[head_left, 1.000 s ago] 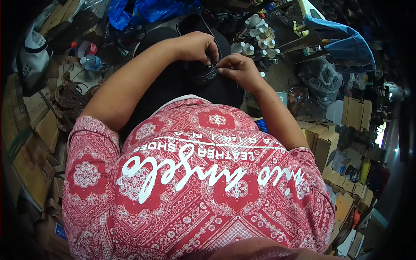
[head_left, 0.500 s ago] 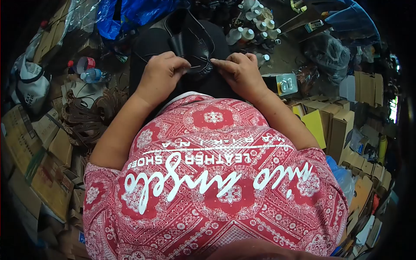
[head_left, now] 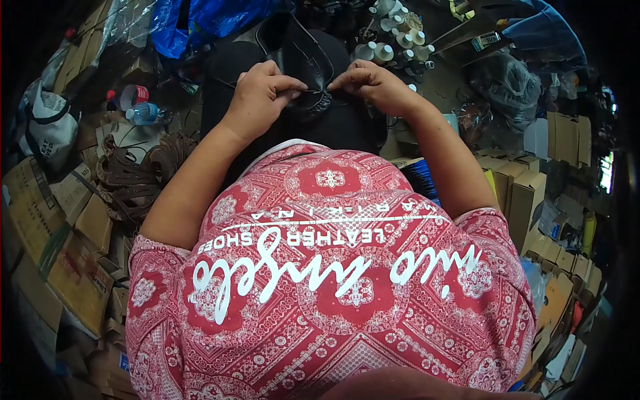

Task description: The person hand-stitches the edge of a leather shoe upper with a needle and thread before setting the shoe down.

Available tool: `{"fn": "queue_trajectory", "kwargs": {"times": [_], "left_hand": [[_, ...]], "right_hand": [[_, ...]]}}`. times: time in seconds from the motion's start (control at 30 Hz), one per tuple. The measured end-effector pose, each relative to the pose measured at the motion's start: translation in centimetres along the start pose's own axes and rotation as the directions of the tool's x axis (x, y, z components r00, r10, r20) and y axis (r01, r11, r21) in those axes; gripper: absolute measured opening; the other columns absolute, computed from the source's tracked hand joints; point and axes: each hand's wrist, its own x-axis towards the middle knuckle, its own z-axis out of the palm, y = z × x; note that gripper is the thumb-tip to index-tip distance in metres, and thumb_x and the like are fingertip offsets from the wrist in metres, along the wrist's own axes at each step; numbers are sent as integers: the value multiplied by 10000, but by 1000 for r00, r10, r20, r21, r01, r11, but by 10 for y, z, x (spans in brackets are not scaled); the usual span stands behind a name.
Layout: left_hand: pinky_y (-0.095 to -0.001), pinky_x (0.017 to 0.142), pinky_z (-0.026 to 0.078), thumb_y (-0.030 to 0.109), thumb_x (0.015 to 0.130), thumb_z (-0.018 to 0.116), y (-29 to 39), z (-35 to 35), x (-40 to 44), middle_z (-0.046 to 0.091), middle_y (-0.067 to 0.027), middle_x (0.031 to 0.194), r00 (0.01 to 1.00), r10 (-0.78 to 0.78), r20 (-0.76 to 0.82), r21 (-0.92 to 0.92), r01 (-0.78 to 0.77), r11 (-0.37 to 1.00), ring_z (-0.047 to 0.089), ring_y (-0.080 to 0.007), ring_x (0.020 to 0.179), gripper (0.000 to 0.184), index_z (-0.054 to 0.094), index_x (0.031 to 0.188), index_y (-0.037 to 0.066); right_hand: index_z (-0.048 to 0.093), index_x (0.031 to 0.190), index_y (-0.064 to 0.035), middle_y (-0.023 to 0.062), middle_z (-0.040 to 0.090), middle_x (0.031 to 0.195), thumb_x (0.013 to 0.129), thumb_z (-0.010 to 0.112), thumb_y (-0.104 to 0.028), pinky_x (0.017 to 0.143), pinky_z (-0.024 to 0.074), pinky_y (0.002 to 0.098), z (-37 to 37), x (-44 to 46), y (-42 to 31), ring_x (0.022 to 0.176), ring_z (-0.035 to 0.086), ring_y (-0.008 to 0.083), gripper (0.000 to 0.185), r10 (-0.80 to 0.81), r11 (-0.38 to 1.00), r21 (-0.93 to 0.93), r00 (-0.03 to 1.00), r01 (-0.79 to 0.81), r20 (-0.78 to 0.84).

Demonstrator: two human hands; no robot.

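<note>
A black leather piece (head_left: 307,60), which looks like a shoe upper, rests on the dark-clad lap, its gathered, ridged edge facing the body. My left hand (head_left: 267,93) is closed in a pinch at the left of that edge; what lies between its fingertips is too small to tell. From the other side, my right hand (head_left: 373,83) has thumb and forefinger pressed together at the edge of the leather, on something hidden. Thin light lines, like thread, show between the two hands.
Clear bottles with white caps (head_left: 383,52) stand beyond my right hand. Brown straps (head_left: 127,177) and cardboard boxes (head_left: 80,267) lie at left. More boxes (head_left: 527,197) and a dark plastic bag (head_left: 510,87) are at right; a blue bag (head_left: 220,23) is ahead.
Since a second ago, my left hand has drawn back left from over the leather. Over the last half second both hands have moved slightly forward, my left hand closer to the ridged edge.
</note>
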Motion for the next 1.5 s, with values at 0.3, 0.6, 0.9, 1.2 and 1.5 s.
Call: {"fn": "queue_trajectory", "kwargs": {"times": [0.3, 0.6, 0.9, 1.2, 1.5], "left_hand": [[-364, 808, 367, 74, 754, 690, 15, -25, -14, 566, -17, 774, 997, 65, -52, 318, -45, 947, 559, -198, 880, 112, 702, 856, 119], [-381, 834, 330, 125, 757, 698, 16, -14, -10, 564, 18, 751, 1000, 4, -31, 281, 4, 960, 527, -176, 842, 115, 722, 858, 174], [-357, 813, 338, 125, 777, 695, 0, -2, -2, 508, 19, 749, 1000, 10, 19, 128, -13, 992, 502, -174, 800, 167, 740, 895, 234], [-352, 815, 329, 128, 772, 701, 3, -2, -2, 510, 15, 741, 998, 24, 49, 170, -32, 985, 502, -174, 802, 159, 736, 888, 231], [-337, 774, 326, 69, 770, 695, 0, -2, 0, 483, 12, 713, 994, 94, 55, 152, -102, 983, 475, -175, 755, 217, 740, 926, 214]], "right_hand": [[703, 1066, -235, 12, 558, 834, 810, 619, -75, 849, 367, 334, 13, -22, -16, 894, 525, 196, 314, -184, 863, -496, 974, 97, -129], [696, 1086, -286, 14, 582, 843, 821, 631, -113, 843, 372, 361, 20, -26, -11, 884, 544, 208, 323, -142, 875, -483, 972, 34, -188], [701, 1063, -148, 33, 525, 891, 820, 555, 17, 864, 397, 278, -4, 0, -3, 908, 505, 172, 328, -31, 994, -101, 999, 34, 35], [705, 1065, -125, 23, 531, 872, 827, 571, -5, 856, 402, 275, -8, 3, 3, 892, 500, 160, 298, -52, 997, -49, 995, 57, 85], [713, 1071, -149, 33, 558, 834, 799, 583, -23, 830, 438, 276, -8, 2, 2, 867, 525, 170, 326, -40, 999, 13, 996, 39, 81]]}}
